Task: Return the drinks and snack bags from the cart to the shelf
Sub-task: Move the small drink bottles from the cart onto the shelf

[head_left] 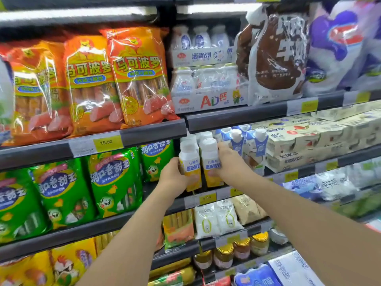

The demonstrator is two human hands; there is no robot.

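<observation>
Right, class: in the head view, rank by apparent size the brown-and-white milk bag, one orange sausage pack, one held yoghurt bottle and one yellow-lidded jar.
1. Brown-and-white milk bag and orange sausage pack: too alike to separate.
2. Yoghurt bottle, held by the right hand.
3. Yellow-lidded jar, though it sits on a lower shelf.

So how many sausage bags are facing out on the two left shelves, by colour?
Orange bags: 3
Green bags: 4, the leftmost cut off by the frame edge
Total: 7
</observation>
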